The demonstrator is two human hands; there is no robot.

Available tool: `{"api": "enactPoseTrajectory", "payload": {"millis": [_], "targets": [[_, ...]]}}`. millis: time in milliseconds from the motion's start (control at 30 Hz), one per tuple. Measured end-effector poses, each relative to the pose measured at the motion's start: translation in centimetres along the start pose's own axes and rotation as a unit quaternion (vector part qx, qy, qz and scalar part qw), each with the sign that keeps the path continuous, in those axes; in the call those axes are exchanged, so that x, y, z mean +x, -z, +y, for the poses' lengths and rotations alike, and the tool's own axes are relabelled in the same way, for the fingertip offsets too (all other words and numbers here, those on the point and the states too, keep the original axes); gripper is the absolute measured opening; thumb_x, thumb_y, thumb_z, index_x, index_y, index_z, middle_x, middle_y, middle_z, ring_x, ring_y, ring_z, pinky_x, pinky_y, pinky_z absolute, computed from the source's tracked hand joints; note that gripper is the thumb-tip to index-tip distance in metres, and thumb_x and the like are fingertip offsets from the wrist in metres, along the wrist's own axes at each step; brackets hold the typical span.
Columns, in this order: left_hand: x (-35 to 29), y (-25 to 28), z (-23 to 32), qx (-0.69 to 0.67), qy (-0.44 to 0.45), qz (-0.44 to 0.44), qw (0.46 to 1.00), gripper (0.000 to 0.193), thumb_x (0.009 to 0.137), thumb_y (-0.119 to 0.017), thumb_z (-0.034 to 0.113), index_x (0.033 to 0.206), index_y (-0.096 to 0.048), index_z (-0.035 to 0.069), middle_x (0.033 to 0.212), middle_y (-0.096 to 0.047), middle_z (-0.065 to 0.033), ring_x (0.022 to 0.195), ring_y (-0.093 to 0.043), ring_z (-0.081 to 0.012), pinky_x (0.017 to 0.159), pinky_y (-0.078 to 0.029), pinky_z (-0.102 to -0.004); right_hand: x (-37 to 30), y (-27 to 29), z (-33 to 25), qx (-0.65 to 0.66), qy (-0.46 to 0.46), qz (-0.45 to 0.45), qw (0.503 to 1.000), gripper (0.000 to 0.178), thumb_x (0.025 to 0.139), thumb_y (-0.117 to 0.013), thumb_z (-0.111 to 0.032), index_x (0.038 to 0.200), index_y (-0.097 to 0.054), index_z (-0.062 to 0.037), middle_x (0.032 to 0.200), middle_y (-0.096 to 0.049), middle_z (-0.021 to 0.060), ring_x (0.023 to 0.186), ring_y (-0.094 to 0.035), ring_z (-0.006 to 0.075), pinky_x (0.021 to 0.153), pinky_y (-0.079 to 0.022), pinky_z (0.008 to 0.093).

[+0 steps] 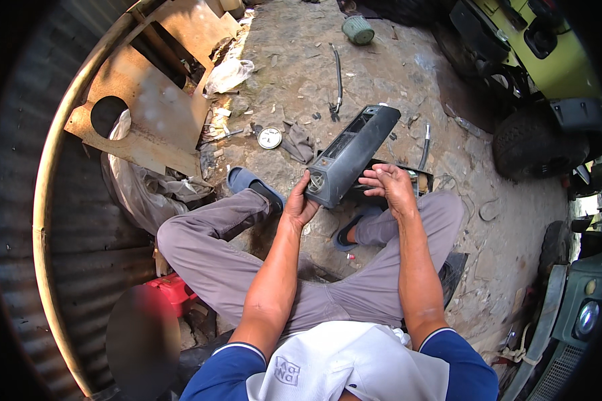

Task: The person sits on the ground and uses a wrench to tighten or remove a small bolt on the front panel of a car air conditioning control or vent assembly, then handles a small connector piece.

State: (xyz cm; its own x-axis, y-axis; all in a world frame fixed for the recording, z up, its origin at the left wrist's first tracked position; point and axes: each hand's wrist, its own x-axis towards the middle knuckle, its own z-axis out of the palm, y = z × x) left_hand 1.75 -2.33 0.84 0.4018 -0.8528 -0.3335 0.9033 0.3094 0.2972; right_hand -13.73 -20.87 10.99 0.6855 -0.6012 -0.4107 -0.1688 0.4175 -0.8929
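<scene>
A long dark grey plastic housing, like a vehicle dashboard part with slotted openings along one side, lies tilted in front of me between my knees. My left hand grips its near end, with the thumb beside a round opening in the end face. My right hand is just right of the housing, fingers half bent and apart, with nothing visible in them. Behind and below that hand, an open dark box-like part is partly hidden. A round white-faced gauge sits on the ground beside a dark crumpled cloth.
A black hose and a shorter one lie on the stone floor. Farther off stands a green-grey can. Rusty sheet metal and a corrugated wall border the left; vehicles, one with a black tyre, border the right.
</scene>
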Motion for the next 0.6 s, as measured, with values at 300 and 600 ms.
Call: {"api": "enactPoseTrajectory", "payload": {"millis": [300,600], "targets": [[0.2,0.2,-0.1,-0.032,-0.001,0.002,0.999,0.052,0.103,-0.058,0.038,0.140,-0.052,0.002,0.136,-0.062,-0.0135,0.124,-0.061,-0.0266,0.109,-0.045,-0.0451,0.2,-0.3,1.1,-0.021,-0.062,-0.040,0.997,0.024,0.104,-0.052,-0.016,0.120,-0.056,0.0010,0.093,-0.067,0.0118,0.077,-0.068,0.0182,0.056,-0.057,0.0294],[0.2,0.1,-0.1,-0.059,-0.002,0.011,0.998,0.051,0.103,-0.058,0.038,0.140,-0.052,0.003,0.137,-0.062,-0.0134,0.125,-0.060,-0.0271,0.110,-0.045,-0.0467,0.0,-1.1,1.0,0.030,-0.054,-0.030,0.998,0.025,0.102,-0.049,-0.007,0.122,-0.050,0.0077,0.105,-0.065,0.0208,0.088,-0.072,0.0258,0.065,-0.061,0.0333]]}}
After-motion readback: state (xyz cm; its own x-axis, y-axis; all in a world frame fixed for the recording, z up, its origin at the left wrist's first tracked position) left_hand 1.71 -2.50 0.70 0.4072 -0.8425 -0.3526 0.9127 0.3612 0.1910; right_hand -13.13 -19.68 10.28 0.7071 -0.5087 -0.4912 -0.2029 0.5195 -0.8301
